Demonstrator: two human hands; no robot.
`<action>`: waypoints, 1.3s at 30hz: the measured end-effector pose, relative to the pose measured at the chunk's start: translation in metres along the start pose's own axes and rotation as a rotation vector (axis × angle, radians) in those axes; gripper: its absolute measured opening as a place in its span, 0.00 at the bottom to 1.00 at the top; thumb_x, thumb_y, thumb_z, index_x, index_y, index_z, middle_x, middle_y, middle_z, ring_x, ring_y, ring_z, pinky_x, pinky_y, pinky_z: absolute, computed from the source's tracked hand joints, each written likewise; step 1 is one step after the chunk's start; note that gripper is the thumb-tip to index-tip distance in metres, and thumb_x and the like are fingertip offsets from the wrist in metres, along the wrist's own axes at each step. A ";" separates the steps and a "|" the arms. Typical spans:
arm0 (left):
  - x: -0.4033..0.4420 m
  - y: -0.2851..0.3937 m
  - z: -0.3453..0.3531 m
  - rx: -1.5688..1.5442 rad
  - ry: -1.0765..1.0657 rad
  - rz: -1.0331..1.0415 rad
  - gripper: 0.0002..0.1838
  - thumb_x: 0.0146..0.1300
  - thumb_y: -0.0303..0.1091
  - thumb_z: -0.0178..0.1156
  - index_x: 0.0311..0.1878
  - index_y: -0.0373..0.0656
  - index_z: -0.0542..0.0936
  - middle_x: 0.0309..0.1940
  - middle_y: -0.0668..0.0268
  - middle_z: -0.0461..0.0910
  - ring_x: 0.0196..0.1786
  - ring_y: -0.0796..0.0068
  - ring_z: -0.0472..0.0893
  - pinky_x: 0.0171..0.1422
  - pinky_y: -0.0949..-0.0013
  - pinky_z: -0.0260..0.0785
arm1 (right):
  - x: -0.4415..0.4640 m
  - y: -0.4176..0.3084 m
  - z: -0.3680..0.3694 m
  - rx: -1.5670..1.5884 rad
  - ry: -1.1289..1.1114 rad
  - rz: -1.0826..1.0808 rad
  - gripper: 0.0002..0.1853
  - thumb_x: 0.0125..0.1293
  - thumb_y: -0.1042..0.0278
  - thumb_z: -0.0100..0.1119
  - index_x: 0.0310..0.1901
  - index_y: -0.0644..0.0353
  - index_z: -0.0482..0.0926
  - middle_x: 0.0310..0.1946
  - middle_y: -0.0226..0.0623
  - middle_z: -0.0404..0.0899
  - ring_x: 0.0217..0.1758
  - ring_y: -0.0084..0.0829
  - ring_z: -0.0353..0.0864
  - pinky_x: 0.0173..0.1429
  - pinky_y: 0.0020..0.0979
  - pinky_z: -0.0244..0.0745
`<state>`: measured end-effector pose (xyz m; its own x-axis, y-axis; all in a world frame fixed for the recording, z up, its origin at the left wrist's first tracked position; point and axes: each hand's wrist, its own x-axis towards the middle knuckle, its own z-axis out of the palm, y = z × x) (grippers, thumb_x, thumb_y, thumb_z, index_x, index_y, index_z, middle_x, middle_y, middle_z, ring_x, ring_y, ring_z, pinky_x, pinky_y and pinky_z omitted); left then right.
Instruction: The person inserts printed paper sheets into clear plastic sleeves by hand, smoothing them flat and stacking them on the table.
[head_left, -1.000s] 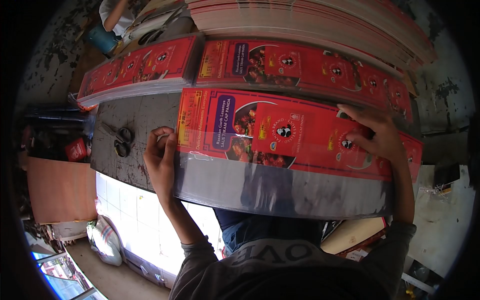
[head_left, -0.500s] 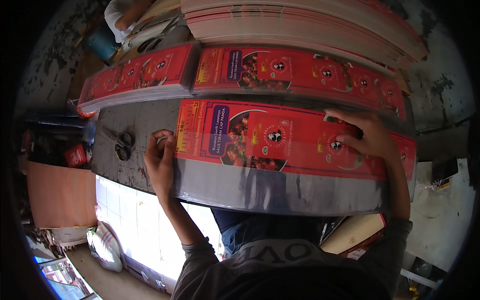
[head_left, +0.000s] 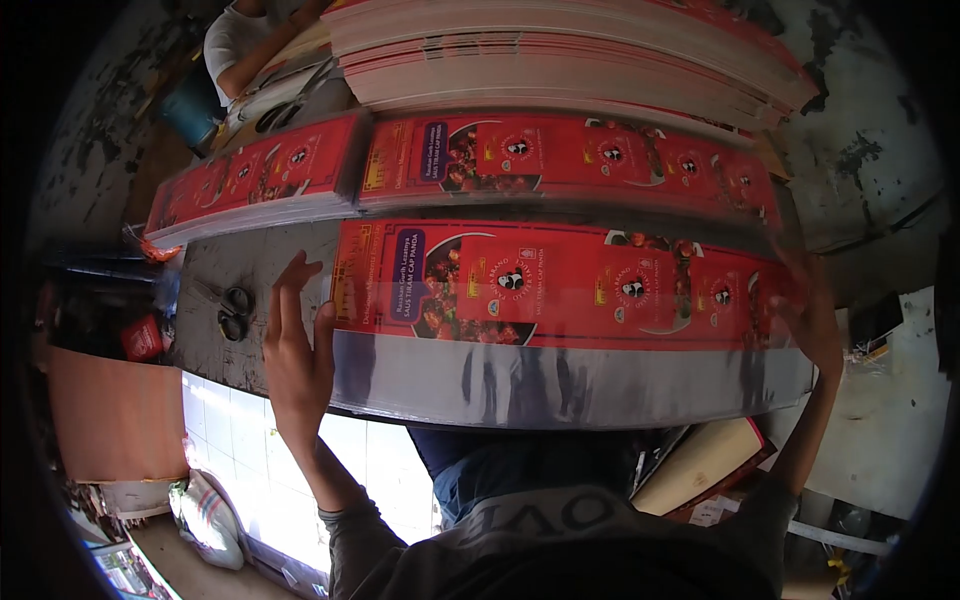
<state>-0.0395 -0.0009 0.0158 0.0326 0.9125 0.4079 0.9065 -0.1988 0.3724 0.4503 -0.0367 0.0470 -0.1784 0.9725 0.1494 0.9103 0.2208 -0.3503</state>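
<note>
A long red printed label sheet [head_left: 560, 290] with panda logos and food pictures lies before me, under clear plastic film [head_left: 560, 380] that extends past its near edge. Beside the left end of the sheet is my left hand [head_left: 300, 360], open, its thumb close to the film's edge and its fingers raised. My right hand [head_left: 815, 320] is at the sheet's right end, fingers blurred but spread apart from the thumb. Whether it touches the film is unclear. Black-handled scissors [head_left: 235, 312] rest on the dark worktable [head_left: 205, 350], left of my left hand.
Behind the sheet stand a stack of film-covered red sheets [head_left: 570, 160] and another stack [head_left: 255, 175] to its left. Large piles of pale board [head_left: 560, 75] rise at the back. Another person's arm [head_left: 265, 50] shows at the upper left, near a blue bucket [head_left: 190, 110].
My right hand has moved from over the sheet's right part out to its right end. My left hand has opened and come away from the left edge. The view has shifted slightly.
</note>
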 end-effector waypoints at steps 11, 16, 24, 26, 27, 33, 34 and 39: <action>0.028 -0.001 0.027 -0.091 -0.259 0.261 0.26 0.58 0.34 0.54 0.61 0.46 0.65 0.66 0.58 0.58 0.68 0.54 0.57 0.69 0.53 0.54 | -0.022 0.010 0.030 -0.048 0.231 0.178 0.26 0.54 0.71 0.57 0.58 0.60 0.68 0.55 0.45 0.65 0.54 0.40 0.70 0.52 0.32 0.69; 0.029 -0.003 0.028 -0.261 -0.271 0.162 0.26 0.57 0.29 0.53 0.61 0.44 0.65 0.66 0.57 0.58 0.68 0.50 0.56 0.68 0.53 0.55 | -0.028 0.023 0.038 -0.054 0.316 0.179 0.24 0.57 0.66 0.55 0.57 0.62 0.68 0.55 0.46 0.66 0.56 0.43 0.68 0.57 0.37 0.65; 0.031 -0.002 0.031 -0.289 -0.240 0.191 0.25 0.56 0.29 0.53 0.60 0.42 0.66 0.63 0.52 0.61 0.68 0.47 0.56 0.68 0.53 0.54 | -0.025 0.021 0.039 -0.204 0.310 0.196 0.27 0.60 0.56 0.52 0.57 0.62 0.66 0.54 0.48 0.67 0.58 0.47 0.66 0.62 0.39 0.57; 0.032 -0.002 0.031 -0.247 -0.215 0.209 0.25 0.56 0.31 0.53 0.59 0.42 0.67 0.62 0.52 0.62 0.68 0.46 0.55 0.68 0.52 0.52 | -0.024 0.018 0.038 -0.211 0.304 0.219 0.27 0.60 0.56 0.52 0.57 0.62 0.66 0.54 0.48 0.67 0.58 0.47 0.66 0.62 0.39 0.57; 0.032 -0.003 0.032 -0.247 -0.217 0.213 0.25 0.56 0.31 0.53 0.59 0.42 0.67 0.62 0.52 0.62 0.68 0.46 0.55 0.68 0.52 0.52 | -0.024 0.017 0.038 -0.217 0.293 0.237 0.26 0.60 0.56 0.52 0.57 0.62 0.66 0.53 0.48 0.67 0.58 0.46 0.66 0.62 0.39 0.56; 0.031 -0.011 0.035 -0.302 -0.217 0.193 0.24 0.54 0.32 0.54 0.57 0.41 0.69 0.61 0.55 0.63 0.69 0.48 0.55 0.69 0.52 0.52 | -0.022 0.018 0.039 -0.215 0.301 0.204 0.27 0.59 0.55 0.52 0.57 0.62 0.66 0.53 0.47 0.67 0.58 0.46 0.66 0.62 0.39 0.56; 0.030 -0.011 0.035 -0.320 -0.223 0.182 0.24 0.54 0.31 0.55 0.56 0.41 0.70 0.61 0.56 0.63 0.69 0.48 0.54 0.69 0.52 0.52 | -0.022 0.018 0.039 -0.214 0.300 0.206 0.27 0.59 0.55 0.52 0.57 0.62 0.66 0.53 0.47 0.67 0.58 0.46 0.66 0.62 0.39 0.56; 0.031 -0.011 0.035 -0.363 -0.236 0.148 0.24 0.52 0.32 0.56 0.55 0.41 0.71 0.62 0.58 0.63 0.69 0.49 0.54 0.68 0.51 0.53 | -0.019 0.015 0.036 -0.180 0.298 0.217 0.26 0.58 0.56 0.53 0.55 0.62 0.67 0.51 0.48 0.67 0.55 0.49 0.67 0.59 0.40 0.60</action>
<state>-0.0342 0.0420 -0.0047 0.2836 0.9130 0.2932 0.6804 -0.4070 0.6094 0.4537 -0.0492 0.0053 0.1169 0.9255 0.3603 0.9704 -0.0293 -0.2398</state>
